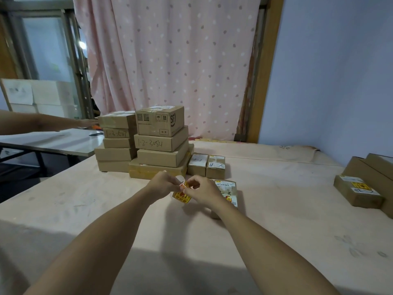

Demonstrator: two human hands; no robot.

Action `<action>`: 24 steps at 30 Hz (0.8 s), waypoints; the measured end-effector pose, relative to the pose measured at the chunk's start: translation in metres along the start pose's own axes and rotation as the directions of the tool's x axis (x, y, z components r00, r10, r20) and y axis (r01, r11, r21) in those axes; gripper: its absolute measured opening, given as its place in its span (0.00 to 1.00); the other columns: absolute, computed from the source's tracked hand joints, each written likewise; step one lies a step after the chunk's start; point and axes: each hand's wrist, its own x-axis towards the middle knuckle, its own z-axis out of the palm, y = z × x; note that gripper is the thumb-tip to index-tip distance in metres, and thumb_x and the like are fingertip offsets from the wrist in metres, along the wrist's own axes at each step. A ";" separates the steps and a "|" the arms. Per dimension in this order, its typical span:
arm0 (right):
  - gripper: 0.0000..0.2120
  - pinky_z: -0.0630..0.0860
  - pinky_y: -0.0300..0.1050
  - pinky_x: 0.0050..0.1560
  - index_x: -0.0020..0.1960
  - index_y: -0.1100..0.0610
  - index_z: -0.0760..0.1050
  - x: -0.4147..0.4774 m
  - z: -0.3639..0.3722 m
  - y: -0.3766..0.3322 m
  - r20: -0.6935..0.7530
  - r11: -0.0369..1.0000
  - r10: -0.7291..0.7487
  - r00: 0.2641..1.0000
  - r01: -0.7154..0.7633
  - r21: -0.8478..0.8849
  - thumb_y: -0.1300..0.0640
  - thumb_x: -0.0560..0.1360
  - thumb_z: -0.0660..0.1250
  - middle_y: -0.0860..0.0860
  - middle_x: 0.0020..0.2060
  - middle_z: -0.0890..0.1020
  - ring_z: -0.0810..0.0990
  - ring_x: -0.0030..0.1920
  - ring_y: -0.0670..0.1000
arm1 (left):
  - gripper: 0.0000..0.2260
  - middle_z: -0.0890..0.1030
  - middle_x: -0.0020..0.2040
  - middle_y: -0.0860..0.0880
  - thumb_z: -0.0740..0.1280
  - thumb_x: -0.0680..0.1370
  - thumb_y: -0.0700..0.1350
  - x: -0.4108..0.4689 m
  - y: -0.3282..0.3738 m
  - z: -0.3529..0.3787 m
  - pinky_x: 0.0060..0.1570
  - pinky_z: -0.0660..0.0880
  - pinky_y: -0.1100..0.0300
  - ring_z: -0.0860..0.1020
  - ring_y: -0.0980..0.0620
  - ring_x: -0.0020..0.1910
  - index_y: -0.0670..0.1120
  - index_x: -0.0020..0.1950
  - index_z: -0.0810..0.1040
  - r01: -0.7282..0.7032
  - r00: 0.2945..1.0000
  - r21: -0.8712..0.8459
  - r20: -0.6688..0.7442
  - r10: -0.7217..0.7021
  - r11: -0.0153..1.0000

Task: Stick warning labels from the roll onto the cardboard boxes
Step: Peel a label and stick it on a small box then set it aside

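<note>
Pinched between the curled fingertips of the left hand (163,185) and right hand (202,191): a yellow warning label strip (181,197), seemingly peeling from white backing, though blurred. Just right of the right hand, a small labelled cardboard box (230,189). Beyond both hands, stacked boxes (162,143).

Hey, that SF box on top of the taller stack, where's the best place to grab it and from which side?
Take the SF box by its front and back faces, from above. It sits topmost, top clear, while the neighbouring stack crowds its left face. Probably set down the label strip first; the left hand and right hand pinch it.
</note>
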 end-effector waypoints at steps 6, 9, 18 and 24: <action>0.20 0.80 0.50 0.52 0.55 0.46 0.81 -0.001 -0.007 -0.002 -0.029 0.997 -0.029 0.999 0.026 -0.076 0.34 0.71 0.71 0.43 0.50 0.84 0.81 0.52 0.46 | 0.10 0.87 0.43 0.47 0.80 0.71 0.47 0.000 -0.006 0.000 0.51 0.81 0.42 0.84 0.44 0.48 0.44 0.49 0.88 -0.011 0.996 0.047 -0.093 0.015 0.999; 0.15 0.81 0.50 0.51 0.55 0.46 0.81 -0.001 -0.004 -0.002 -0.073 0.995 -0.035 0.997 0.028 -0.096 0.38 0.75 0.69 0.44 0.50 0.85 0.82 0.52 0.48 | 0.10 0.87 0.44 0.48 0.79 0.72 0.46 0.000 -0.003 0.003 0.51 0.82 0.45 0.84 0.49 0.46 0.44 0.51 0.88 -0.037 0.993 0.087 -0.110 0.047 0.995; 0.04 0.73 0.44 0.43 0.45 0.46 0.78 0.001 -0.014 0.005 -0.223 0.999 -0.018 0.975 0.008 -0.048 0.51 0.79 0.68 0.44 0.45 0.81 0.79 0.47 0.48 | 0.11 0.84 0.55 0.48 0.73 0.77 0.41 0.002 -0.011 -0.005 0.35 0.72 0.64 0.79 0.52 0.47 0.43 0.59 0.85 -0.088 0.968 0.388 -0.184 0.170 0.917; 0.03 0.78 0.44 0.47 0.44 0.47 0.81 0.000 -0.028 0.020 -0.301 0.992 0.095 0.949 -0.065 0.107 0.52 0.76 0.72 0.41 0.40 0.82 0.81 0.46 0.46 | 0.11 0.80 0.53 0.46 0.70 0.79 0.46 0.004 -0.027 -0.001 0.44 0.78 0.56 0.77 0.47 0.49 0.52 0.61 0.85 -0.050 0.967 0.635 -0.162 0.197 0.771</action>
